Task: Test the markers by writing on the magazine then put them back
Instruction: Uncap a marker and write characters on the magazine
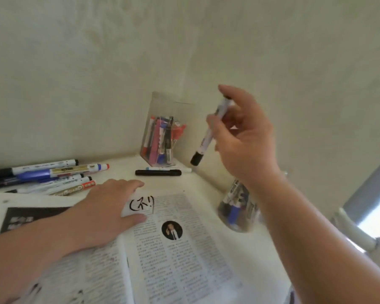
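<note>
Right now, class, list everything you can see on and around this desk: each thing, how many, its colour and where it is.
table: one, white, against the wall corner.
magazine: one, white with grey print, open on the table.
ink marks: one cluster, black, top of the right page.
loose markers: several, white, blue, black, gold, far left.
black marker: one, lying before the clear box.
white marker: one, just behind it.
clear box: one, in the corner, holding markers.
clear cup: one, right of the magazine, holding markers.
held marker: one, white, black cap down.
left hand: flat on the magazine.
right hand: raised, gripping the held marker.
</note>
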A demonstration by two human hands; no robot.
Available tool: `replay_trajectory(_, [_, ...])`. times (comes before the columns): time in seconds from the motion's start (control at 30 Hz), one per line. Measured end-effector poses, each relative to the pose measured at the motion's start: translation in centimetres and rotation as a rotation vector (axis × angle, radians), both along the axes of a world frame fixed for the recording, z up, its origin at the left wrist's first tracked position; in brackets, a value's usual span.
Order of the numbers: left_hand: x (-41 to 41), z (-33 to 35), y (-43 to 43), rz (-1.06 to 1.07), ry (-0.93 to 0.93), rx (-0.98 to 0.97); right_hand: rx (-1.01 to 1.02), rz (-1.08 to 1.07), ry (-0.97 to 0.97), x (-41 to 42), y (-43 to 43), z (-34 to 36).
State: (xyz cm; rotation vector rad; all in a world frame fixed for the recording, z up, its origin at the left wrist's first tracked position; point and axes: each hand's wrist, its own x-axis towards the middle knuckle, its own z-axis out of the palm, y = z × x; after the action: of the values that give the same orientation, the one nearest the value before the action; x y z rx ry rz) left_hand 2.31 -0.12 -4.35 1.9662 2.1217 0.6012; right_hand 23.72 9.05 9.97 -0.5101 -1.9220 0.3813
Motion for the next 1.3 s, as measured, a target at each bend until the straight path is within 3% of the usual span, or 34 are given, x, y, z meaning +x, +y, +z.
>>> replay_trajectory(0.1, [0.0,0.1,-0.2,-0.038,0.047,-0.076,0.126,-0.277,0.149,4.1,1.2,4.0])
replay_trajectory(0.23, [0.2,0.4,-0.7,-0.101,0.091,-0.157,0.045,-0.555,0.027,8.0,3.5,6.5])
replay_trajectory(0.33, [0.1,0.9,-0.9,-0.123,0.102,-0.204,-0.077,-0.652,-0.18,8.5,4.7,6.2])
replay_trajectory(0.47, [0.1,1.3,-1.2,-0.148,0.105,-0.234,-0.257,-0.751,-0.639,7.8,4.6,5.4])
replay_trajectory(0.57, [0.2,1.7,-1.4,-0.164,0.095,-0.267,-0.321,-0.753,-0.896,7.4,4.2,5.1])
replay_trajectory(0.63, [0.0,1.8,-1.4,-0.175,0.1,-0.291,-0.304,-0.739,-0.967,7.0,4.3,4.8])
replay_trajectory(0.7, [-0.3,2.1,-1.4,-0.186,0.112,-0.321,-0.176,-0.718,-0.824,6.6,4.3,4.4])
replay_trajectory(0.8, [-0.6,2.6,-1.4,-0.189,0.12,-0.366,0.099,-0.647,-0.359,5.4,3.1,3.7])
replay_trajectory(0.87, [-0.8,2.6,-1.4,-0.186,0.131,-0.355,0.191,-0.527,-0.286,3.2,1.7,2.3])
replay_trajectory(0.97, [-1.2,2.0,-1.3,-0.172,0.162,-0.299,0.184,-0.351,-0.511,-1.2,0.9,-0.9])
replay_trajectory(1.1, [-1.2,0.9,-0.9,-0.119,0.121,-0.2,-0.106,-0.351,-1.013,-5.7,4.0,-5.4])
replay_trajectory(1.3, [-0.9,0.4,-0.3,-0.058,0.098,-0.064,-0.15,-0.35,-1.174,-8.4,7.5,-8.2])
